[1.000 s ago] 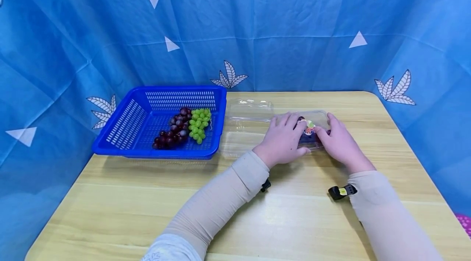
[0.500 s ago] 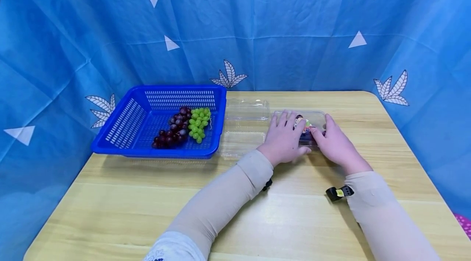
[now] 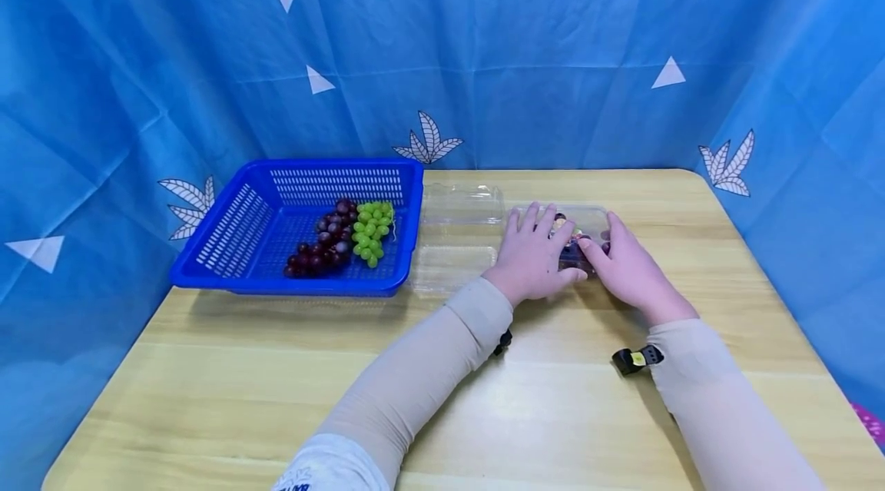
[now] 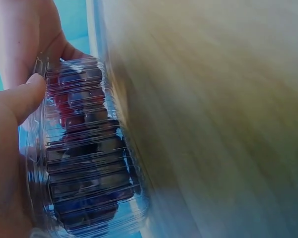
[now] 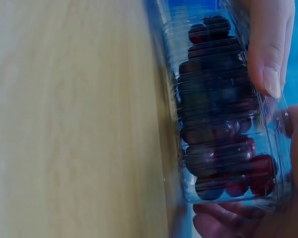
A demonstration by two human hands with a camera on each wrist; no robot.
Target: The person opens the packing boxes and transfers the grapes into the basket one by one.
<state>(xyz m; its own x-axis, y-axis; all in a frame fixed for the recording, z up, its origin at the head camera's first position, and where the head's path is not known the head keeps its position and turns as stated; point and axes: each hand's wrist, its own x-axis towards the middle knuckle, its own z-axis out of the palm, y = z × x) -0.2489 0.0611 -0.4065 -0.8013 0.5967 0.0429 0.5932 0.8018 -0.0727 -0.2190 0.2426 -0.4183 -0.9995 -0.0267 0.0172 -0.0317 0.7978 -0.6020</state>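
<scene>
A clear plastic clamshell box [image 3: 577, 257] of dark grapes [image 5: 213, 99] lies on the table, its lid down and a colourful label on top. My left hand [image 3: 528, 260] spreads straight fingers over the lid's left part, and its thumb [image 4: 27, 96] presses at the front rim. At the other end, my right hand [image 3: 629, 260] grips the box. The right thumb lies on the lid, while the right fingers [image 5: 223, 215] wrap round the end wall. Much of the lid is hidden under both hands.
A blue basket [image 3: 276, 285] at the left bears a bunch of dark grapes [image 3: 321, 249] and a bunch of green grapes [image 3: 372, 233]. Between basket and hands stands another clear clamshell [image 3: 452, 268] with its lid folded back. A blue curtain [image 3: 553, 53] hangs behind the table [image 3: 276, 399].
The grape-filled clamshell has moved slightly left with both hands on it, mostly in the first half second. The basket and the other clamshell stay in place.
</scene>
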